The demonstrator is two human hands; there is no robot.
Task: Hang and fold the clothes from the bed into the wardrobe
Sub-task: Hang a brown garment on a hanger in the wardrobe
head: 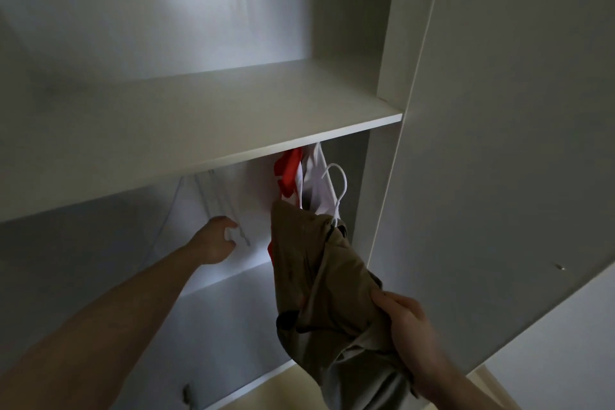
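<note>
My right hand (pixel 409 326) grips a khaki garment (pixel 319 280) that sits on a white hanger (pixel 339 190), held up in front of the wardrobe's lower compartment. The hanger's hook is free, just below the shelf (pixel 199 130). My left hand (pixel 219 240) reaches into that compartment with curled fingers at several thin empty hangers (pixel 219 196) hanging there; whether it grips one I cannot tell. A red-and-white garment (pixel 289 173) and a white garment (pixel 316 176) hang behind the khaki one.
The white wardrobe has an upper compartment above the shelf. Its open door (pixel 515 143) stands at the right, close to my right hand. A lower panel edge (pixel 233 389) runs across the bottom.
</note>
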